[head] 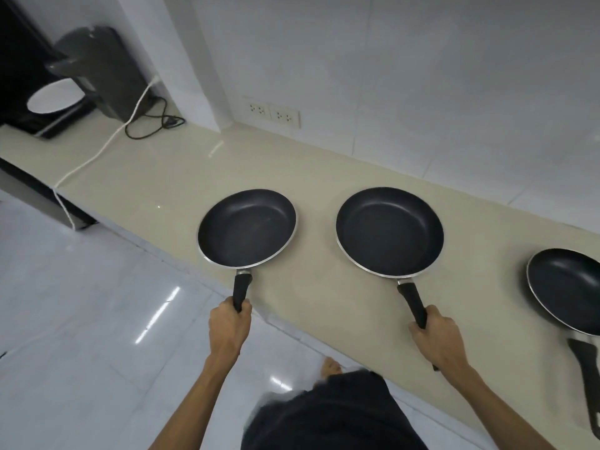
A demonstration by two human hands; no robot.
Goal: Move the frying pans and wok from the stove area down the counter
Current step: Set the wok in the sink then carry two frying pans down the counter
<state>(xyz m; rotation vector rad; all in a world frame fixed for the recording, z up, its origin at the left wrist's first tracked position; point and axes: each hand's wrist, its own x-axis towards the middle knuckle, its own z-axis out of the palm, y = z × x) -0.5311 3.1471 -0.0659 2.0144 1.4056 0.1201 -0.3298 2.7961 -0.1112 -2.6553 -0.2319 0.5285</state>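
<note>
Two dark non-stick frying pans with silver rims are over the beige counter (181,177). My left hand (230,326) is closed around the black handle of the left frying pan (246,227). My right hand (436,336) grips the black handle of the middle frying pan (389,230). Both handles point toward me, past the counter's front edge. Whether the pans rest on the counter or hover just above it I cannot tell. A third frying pan (566,287) sits on the counter at the far right with its handle toward me, untouched.
A dark appliance (100,69) with a white plate (55,95) stands at the counter's far left, with a black cable (156,121) and a white cable (97,154) trailing from it. Wall sockets (272,113) sit behind the counter. White tiled floor lies on the left.
</note>
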